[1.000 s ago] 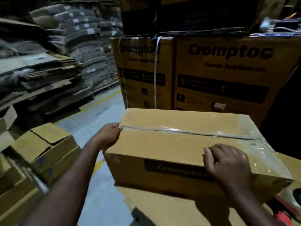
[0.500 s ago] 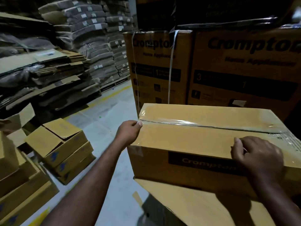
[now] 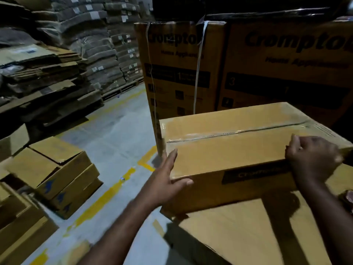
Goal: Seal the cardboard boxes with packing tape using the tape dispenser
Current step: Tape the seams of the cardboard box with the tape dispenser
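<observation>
A brown cardboard box (image 3: 238, 155) with clear tape along its top seam sits on a larger flat cardboard surface (image 3: 248, 232). My left hand (image 3: 168, 180) holds the box's near left corner, fingers straight up the left end and thumb across the front face. My right hand (image 3: 313, 155) grips the box's near top edge at the right, fingers curled over it. A reddish object (image 3: 348, 196), maybe the tape dispenser, peeks in at the right edge, mostly cut off.
Tall strapped printed cartons (image 3: 181, 69) stand right behind the box. Smaller cartons (image 3: 63, 175) are stacked on the grey floor at left, beside yellow floor lines (image 3: 107, 196). Piles of flattened cardboard (image 3: 42, 77) and bundled stacks (image 3: 95, 41) fill the far left.
My left hand slid from the box's far left top corner down to the near left corner. The box has turned, its left end swinging towards me. The view shifted left.
</observation>
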The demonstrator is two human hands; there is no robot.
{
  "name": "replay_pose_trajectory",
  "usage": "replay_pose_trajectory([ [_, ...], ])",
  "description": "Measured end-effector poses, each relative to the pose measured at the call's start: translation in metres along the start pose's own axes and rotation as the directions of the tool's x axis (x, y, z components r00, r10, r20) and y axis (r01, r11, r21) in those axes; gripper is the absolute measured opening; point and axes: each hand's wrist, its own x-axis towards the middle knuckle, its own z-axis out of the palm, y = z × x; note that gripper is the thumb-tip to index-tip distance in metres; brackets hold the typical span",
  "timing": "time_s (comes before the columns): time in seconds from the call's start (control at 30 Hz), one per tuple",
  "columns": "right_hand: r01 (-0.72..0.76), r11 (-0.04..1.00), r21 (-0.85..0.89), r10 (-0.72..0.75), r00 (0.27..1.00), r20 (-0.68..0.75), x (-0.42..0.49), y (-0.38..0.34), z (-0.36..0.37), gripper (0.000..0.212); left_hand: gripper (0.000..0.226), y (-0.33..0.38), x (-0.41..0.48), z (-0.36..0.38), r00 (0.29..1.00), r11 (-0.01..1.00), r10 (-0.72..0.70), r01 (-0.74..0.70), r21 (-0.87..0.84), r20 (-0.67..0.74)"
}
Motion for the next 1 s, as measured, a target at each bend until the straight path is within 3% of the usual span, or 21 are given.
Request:
replay_pose_trajectory([
  [0.1,0.019,0.990,0.141,-0.014,0.999,-0.037,-0.005,-0.019,-0.004,0.053,0.099,0.003,-0.003,0.017,0.995,1.000,0.021,-0.022,-0.006,-0.094],
  [0.17,0.232,0.901,0.367,-0.217,0.973,-0.083,-0.030,-0.047,-0.016,0.049,0.104,0.002,-0.006,0.022,0.993,0.999,0.022,-0.025,-0.024,-0.115],
  [0.23,0.401,0.733,0.550,-0.432,0.899,-0.079,-0.075,-0.086,-0.032,0.038,0.111,-0.001,-0.008,0.022,0.995,0.999,0.018,-0.021,-0.033,-0.103],
  [0.27,0.420,0.682,0.598,-0.505,0.863,-0.029,-0.100,-0.103,-0.035,0.035,0.116,0.000,-0.011,0.021,0.996,0.999,0.010,-0.014,-0.038,-0.087],
  [0.33,0.411,0.686,0.601,-0.570,0.817,0.092,-0.144,-0.135,-0.039,0.040,0.120,0.001,-0.017,0.020,0.998,0.999,-0.004,0.000,-0.049,-0.064],
  [0.43,0.419,0.726,0.545,-0.562,0.819,0.119,-0.168,-0.149,-0.035,0.039,0.115,0.003,-0.033,0.021,0.999,0.999,-0.015,0.013,-0.031,-0.043],
  [0.7,0.428,0.607,0.670,-0.580,0.814,0.006,-0.145,-0.115,-0.034,0.029,0.114,0.029,-0.087,0.042,0.991,0.997,0.018,-0.008,-0.077,0.130],
  [0.8,0.377,0.565,0.733,-0.547,0.837,-0.009,-0.125,-0.088,-0.039,0.032,0.100,0.042,-0.098,0.051,0.958,0.980,0.182,-0.195,0.035,0.220],
  [0.9,0.225,0.617,0.754,-0.454,0.884,0.108,-0.108,-0.060,-0.051,0.035,0.079,0.047,-0.094,0.061,0.867,0.917,0.374,-0.400,0.012,0.328],
  [0.97,0.154,0.705,0.692,-0.398,0.893,0.207,-0.102,-0.048,-0.067,0.042,0.064,0.044,-0.081,0.064,0.851,0.877,0.474,-0.478,-0.039,0.226],
  [1.0,0.134,0.766,0.629,-0.375,0.888,0.266,-0.099,-0.047,-0.077,0.047,0.052,0.041,-0.072,0.061,0.839,0.845,0.535,-0.534,-0.037,0.100],
])
